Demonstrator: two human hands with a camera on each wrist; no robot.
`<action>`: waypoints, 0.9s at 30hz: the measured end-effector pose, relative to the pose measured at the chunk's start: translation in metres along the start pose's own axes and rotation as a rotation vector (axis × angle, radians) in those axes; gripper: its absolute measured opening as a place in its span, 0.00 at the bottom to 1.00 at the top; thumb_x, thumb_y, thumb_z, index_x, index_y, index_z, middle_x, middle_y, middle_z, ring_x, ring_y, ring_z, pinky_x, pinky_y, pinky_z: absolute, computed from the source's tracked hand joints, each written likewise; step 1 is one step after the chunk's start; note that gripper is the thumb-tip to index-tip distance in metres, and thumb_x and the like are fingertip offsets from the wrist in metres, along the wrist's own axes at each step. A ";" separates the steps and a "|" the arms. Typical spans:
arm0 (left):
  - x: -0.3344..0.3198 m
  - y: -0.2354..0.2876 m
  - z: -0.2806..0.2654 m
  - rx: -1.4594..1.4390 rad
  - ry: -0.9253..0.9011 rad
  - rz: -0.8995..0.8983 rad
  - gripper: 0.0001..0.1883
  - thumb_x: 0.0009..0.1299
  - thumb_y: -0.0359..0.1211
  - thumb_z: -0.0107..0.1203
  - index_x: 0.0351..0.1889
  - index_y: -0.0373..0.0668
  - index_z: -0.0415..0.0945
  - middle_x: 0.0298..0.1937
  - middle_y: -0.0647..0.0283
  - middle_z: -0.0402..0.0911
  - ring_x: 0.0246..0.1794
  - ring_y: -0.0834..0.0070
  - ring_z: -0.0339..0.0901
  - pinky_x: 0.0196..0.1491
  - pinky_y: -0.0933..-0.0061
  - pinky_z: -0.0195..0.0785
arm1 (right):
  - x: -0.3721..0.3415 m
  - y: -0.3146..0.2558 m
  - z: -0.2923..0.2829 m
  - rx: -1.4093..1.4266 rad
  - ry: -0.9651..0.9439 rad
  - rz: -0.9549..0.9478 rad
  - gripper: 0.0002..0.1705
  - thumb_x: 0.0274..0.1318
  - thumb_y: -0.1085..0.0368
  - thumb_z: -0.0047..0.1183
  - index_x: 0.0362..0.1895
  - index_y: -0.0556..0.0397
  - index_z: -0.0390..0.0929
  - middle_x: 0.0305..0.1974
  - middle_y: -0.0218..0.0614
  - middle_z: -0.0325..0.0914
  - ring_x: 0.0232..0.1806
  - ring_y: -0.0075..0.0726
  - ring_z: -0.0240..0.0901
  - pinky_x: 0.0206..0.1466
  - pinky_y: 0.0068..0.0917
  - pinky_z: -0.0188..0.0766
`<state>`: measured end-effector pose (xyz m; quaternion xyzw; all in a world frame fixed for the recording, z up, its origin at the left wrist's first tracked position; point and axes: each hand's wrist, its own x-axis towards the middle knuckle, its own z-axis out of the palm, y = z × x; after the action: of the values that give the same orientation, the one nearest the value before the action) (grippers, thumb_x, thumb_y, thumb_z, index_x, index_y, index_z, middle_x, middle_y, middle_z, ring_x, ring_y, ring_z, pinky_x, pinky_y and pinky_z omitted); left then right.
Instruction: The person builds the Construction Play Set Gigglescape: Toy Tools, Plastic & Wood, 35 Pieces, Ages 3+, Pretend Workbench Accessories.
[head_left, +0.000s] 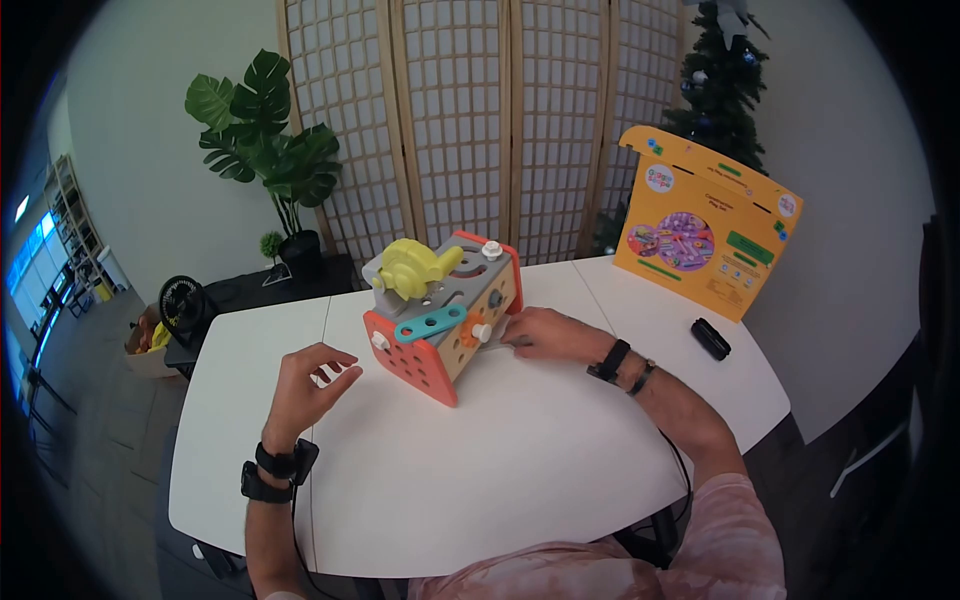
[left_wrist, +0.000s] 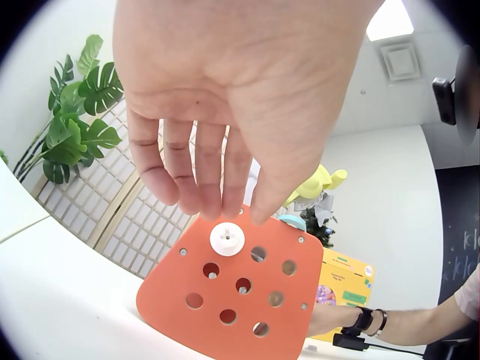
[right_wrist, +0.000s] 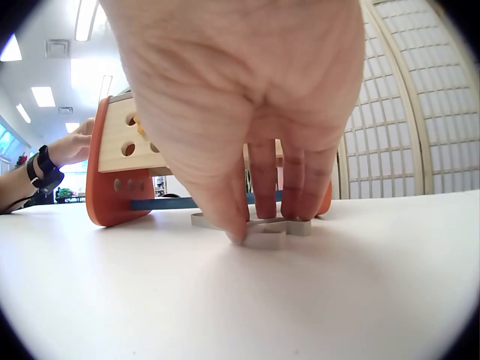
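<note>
A toy workbench [head_left: 440, 325] stands on the white table, with orange end panels [left_wrist: 232, 285] full of round holes. On it are a yellow toy piece [head_left: 415, 270], a teal strip with holes [head_left: 431, 323], an orange gear [head_left: 472, 331] and white bolts. My right hand [head_left: 560, 337] is low at the bench's right front side. Its thumb and fingers [right_wrist: 262, 191] pinch a flat grey toy wrench [right_wrist: 264, 238] at the tabletop, partly hidden by the hand. My left hand [head_left: 312, 385] hovers left of the near orange panel, fingers loosely bent around nothing.
A yellow box [head_left: 705, 225] stands upright at the table's back right, with a small black case [head_left: 710, 339] in front of it. Behind the table are a folding screen [head_left: 460, 120], a potted plant [head_left: 268, 150] and a black fan [head_left: 183, 304].
</note>
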<state>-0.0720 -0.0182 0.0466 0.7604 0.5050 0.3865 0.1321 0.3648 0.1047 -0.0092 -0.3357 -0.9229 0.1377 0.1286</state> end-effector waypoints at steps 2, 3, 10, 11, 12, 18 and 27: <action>0.000 -0.001 -0.002 0.002 0.008 0.010 0.07 0.72 0.31 0.75 0.44 0.40 0.92 0.41 0.62 0.94 0.38 0.74 0.89 0.38 0.74 0.80 | -0.010 -0.010 -0.019 -0.015 0.091 0.048 0.18 0.63 0.66 0.65 0.57 0.55 0.88 0.56 0.46 0.87 0.61 0.52 0.83 0.69 0.44 0.80; -0.001 -0.002 -0.001 0.001 0.013 0.015 0.07 0.72 0.31 0.74 0.44 0.39 0.92 0.41 0.63 0.94 0.38 0.75 0.89 0.38 0.75 0.80 | -0.015 -0.009 -0.029 -0.012 0.084 0.052 0.18 0.63 0.66 0.65 0.57 0.55 0.88 0.56 0.46 0.87 0.61 0.52 0.83 0.69 0.44 0.80; -0.002 -0.003 0.000 -0.028 0.007 -0.008 0.06 0.72 0.30 0.74 0.44 0.40 0.92 0.41 0.62 0.94 0.38 0.76 0.89 0.38 0.75 0.80 | -0.083 0.013 -0.053 -0.154 -0.030 0.320 0.17 0.59 0.68 0.67 0.53 0.55 0.89 0.51 0.46 0.90 0.56 0.53 0.86 0.64 0.42 0.82; -0.002 -0.003 0.001 -0.029 0.011 -0.008 0.06 0.72 0.30 0.74 0.44 0.40 0.92 0.41 0.62 0.94 0.38 0.76 0.89 0.38 0.75 0.80 | -0.090 0.016 -0.048 -0.220 -0.034 0.321 0.15 0.58 0.69 0.66 0.50 0.55 0.90 0.48 0.46 0.91 0.53 0.53 0.87 0.62 0.41 0.83; -0.002 -0.004 0.002 -0.035 0.001 -0.014 0.06 0.72 0.31 0.74 0.44 0.40 0.92 0.42 0.62 0.94 0.38 0.76 0.89 0.38 0.75 0.80 | -0.093 0.020 -0.044 -0.222 -0.034 0.318 0.15 0.58 0.69 0.66 0.50 0.55 0.90 0.48 0.46 0.91 0.53 0.53 0.87 0.62 0.41 0.83; -0.001 0.000 0.003 -0.029 -0.022 -0.027 0.06 0.73 0.31 0.73 0.44 0.40 0.92 0.42 0.62 0.94 0.39 0.76 0.88 0.38 0.76 0.79 | -0.085 -0.012 -0.030 -0.084 -0.018 0.265 0.05 0.58 0.72 0.62 0.38 0.57 0.88 0.39 0.46 0.88 0.45 0.54 0.87 0.52 0.44 0.83; -0.003 -0.004 0.004 -0.034 -0.033 -0.036 0.08 0.73 0.32 0.74 0.46 0.39 0.92 0.43 0.61 0.94 0.39 0.75 0.89 0.39 0.74 0.81 | -0.021 -0.048 0.018 -0.009 0.008 -0.027 0.06 0.64 0.71 0.58 0.36 0.57 0.88 0.41 0.42 0.85 0.47 0.51 0.85 0.57 0.43 0.82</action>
<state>-0.0729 -0.0184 0.0403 0.7552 0.5096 0.3799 0.1601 0.3465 0.0528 -0.0127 -0.3244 -0.9274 0.1304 0.1327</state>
